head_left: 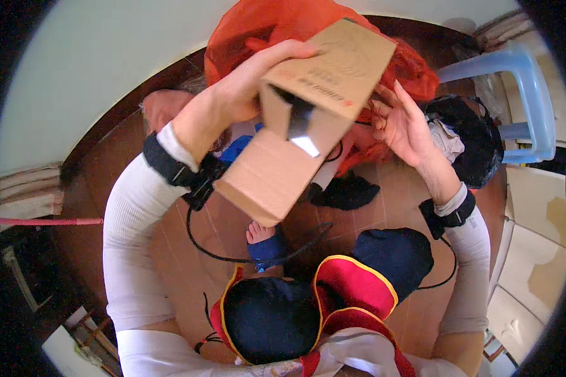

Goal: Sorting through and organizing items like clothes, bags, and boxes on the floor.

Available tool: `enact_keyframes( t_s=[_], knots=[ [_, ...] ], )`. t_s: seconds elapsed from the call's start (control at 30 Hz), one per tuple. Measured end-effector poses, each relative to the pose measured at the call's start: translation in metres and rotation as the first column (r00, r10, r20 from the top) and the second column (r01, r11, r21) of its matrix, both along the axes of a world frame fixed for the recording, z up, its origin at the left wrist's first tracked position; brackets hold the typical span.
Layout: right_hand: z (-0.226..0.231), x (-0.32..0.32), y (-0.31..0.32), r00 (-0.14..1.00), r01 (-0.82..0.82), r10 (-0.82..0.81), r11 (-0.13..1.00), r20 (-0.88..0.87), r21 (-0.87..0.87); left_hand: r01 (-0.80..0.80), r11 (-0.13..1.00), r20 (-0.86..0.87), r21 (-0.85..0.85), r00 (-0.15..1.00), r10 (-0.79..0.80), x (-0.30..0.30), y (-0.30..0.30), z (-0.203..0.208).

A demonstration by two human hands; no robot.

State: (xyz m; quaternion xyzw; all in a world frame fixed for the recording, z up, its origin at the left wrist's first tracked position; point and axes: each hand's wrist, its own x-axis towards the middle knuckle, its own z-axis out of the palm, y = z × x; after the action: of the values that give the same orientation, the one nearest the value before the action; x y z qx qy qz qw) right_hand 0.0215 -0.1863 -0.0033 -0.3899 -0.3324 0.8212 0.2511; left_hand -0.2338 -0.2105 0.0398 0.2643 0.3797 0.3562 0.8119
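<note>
My left hand (242,85) grips a brown cardboard box (327,63) by its upper left side, with the thumb lying over the top. Tilted in mid-air, the box has its near end open, and a long flap (264,173) hangs out toward me. Inside the opening is something dark, and a shiny white patch shows at its edge. To the right of the box is my right hand (405,125), its fingers apart and curved. Whether its fingertips touch the box or the bag behind is unclear. A red plastic bag (251,28) lies behind the box.
A pale blue plastic stool (531,94) stands at the right, beside a black bag (484,144) with crumpled white paper (446,141). Dark cloth (346,191) lies on the brown floor (188,276). My foot (259,232) and a black cable (258,261) are below the box.
</note>
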Motion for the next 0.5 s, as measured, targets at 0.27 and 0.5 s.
enact_keyframes(
  t_s=[0.27,0.5],
  knots=[
    [0.015,0.019,-0.001,0.99,-0.092,0.06,0.958,0.125,0.27,0.132,0.982,0.186,-0.134,0.977,-0.106,-0.037,-0.072,-0.008],
    [0.003,0.022,-0.01,0.977,-0.194,0.146,0.917,0.158,0.348,0.297,0.954,-0.004,-0.047,0.955,-0.298,0.007,-0.066,-0.033]
  ],
)
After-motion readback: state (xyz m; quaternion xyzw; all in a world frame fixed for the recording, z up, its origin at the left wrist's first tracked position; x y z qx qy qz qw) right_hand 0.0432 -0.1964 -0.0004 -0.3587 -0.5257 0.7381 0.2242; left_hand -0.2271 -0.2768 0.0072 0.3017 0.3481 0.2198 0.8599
